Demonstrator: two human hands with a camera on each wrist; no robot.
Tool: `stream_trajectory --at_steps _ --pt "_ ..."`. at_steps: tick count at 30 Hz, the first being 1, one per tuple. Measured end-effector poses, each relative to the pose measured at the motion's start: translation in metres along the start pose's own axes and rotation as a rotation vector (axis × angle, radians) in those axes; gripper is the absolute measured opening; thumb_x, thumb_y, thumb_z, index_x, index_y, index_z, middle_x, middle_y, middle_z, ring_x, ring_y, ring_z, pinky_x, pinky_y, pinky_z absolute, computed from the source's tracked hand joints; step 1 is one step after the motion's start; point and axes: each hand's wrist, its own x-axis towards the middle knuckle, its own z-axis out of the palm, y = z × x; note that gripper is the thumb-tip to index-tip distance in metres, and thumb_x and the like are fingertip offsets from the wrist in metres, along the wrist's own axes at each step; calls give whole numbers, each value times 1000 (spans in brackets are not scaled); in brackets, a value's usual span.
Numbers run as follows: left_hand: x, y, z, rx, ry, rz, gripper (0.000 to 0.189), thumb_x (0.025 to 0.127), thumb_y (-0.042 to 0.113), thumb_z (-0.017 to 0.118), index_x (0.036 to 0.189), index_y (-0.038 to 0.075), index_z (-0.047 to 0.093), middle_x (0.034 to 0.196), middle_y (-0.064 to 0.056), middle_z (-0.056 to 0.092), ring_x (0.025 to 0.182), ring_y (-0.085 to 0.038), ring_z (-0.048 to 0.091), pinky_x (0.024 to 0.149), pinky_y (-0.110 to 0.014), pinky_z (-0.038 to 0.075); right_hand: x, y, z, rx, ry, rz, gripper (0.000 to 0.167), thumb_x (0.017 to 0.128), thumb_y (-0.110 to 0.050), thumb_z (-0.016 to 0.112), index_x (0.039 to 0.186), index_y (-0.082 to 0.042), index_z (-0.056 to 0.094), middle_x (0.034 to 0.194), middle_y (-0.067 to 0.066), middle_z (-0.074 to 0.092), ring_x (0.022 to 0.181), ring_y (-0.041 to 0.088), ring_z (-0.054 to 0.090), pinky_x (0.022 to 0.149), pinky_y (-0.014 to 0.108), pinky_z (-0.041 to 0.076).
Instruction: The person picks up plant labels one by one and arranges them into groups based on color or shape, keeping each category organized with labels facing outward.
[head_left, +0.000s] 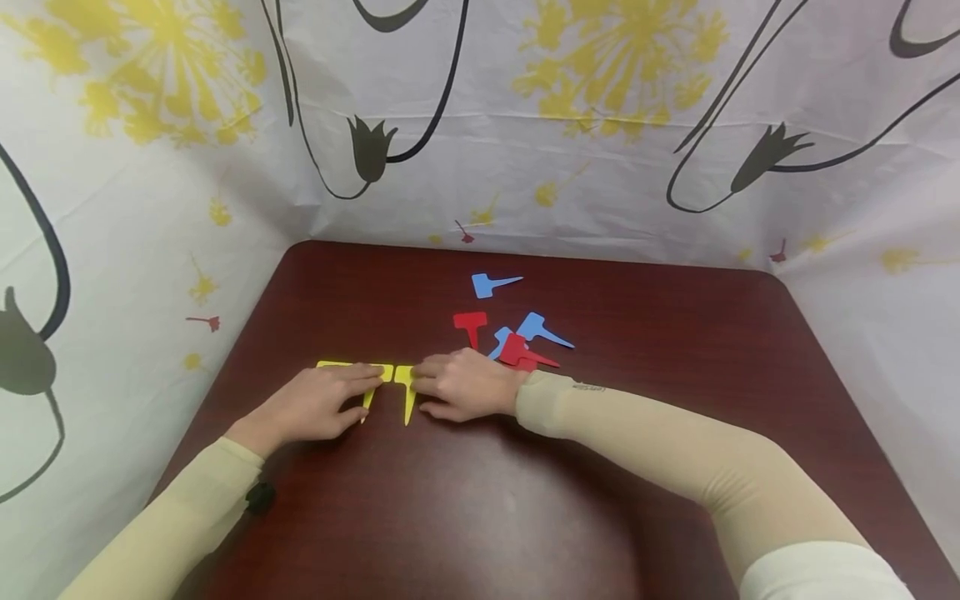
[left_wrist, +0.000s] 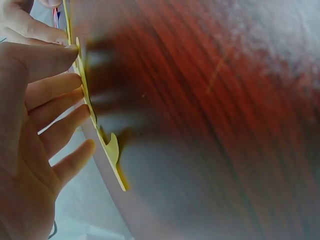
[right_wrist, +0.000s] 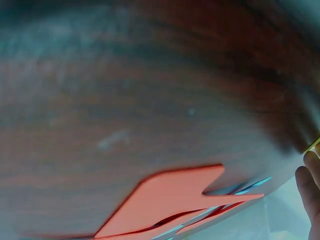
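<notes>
Yellow T-shaped plant labels lie in a row on the table. My left hand (head_left: 318, 404) rests its fairly straight fingertips on the left part of the row, partly covering a yellow label (head_left: 368, 400). In the left wrist view, the thumb and fingers (left_wrist: 60, 92) touch the yellow labels (left_wrist: 111, 150) flat on the wood. Beside it, my right hand (head_left: 468, 387) touches the right edge of another yellow label (head_left: 406, 379), whose stem points toward me. A narrow gap separates these two labels. The right wrist view shows only some right fingertips (right_wrist: 310, 182) at its edge.
Behind the right hand lie a red label (head_left: 470, 320) and a small overlapping pile with a red label (head_left: 517, 348) and a blue label (head_left: 534, 325). Another blue label (head_left: 483, 284) lies farther back. Patterned cloth (head_left: 480, 150) surrounds the dark red-brown table (head_left: 675, 333).
</notes>
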Motion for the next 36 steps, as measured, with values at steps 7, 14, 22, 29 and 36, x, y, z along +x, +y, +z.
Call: stream_trajectory --at_steps 7,14,22,29,36 --pt "0 -1 2 9 22 8 53 91 35 73 137 10 64 145 -6 56 128 -25 57 101 -50 47 0 0 3 -14 3 -3 39 93 -39 66 122 -13 70 123 3 67 108 13 63 86 27 56" --pt "1 0 0 0 66 31 50 90 30 74 135 9 66 142 -7 59 130 -24 56 98 -50 43 -2 4 1 -30 43 0 38 93 -36 67 122 -13 70 121 2 68 109 14 63 94 29 53" --pt "3 2 1 -7 66 29 49 92 29 72 135 8 65 141 -10 59 131 -27 54 102 -52 43 -14 33 -17 -66 61 94 32 92 -23 69 122 -12 72 116 1 69 107 14 64 90 31 55" --pt "3 2 2 10 77 62 47 93 29 71 135 7 65 142 -11 58 131 -28 54 105 -52 42 -26 67 -25 -117 -17 200 30 93 -14 68 123 -9 71 115 7 69 107 22 64 88 36 57" --pt "9 6 7 8 114 92 49 94 31 71 136 7 64 142 -11 58 131 -28 54 105 -52 43 -35 87 -27 -155 -106 285 37 91 -15 69 127 -9 69 119 8 68 106 21 65 85 35 58"
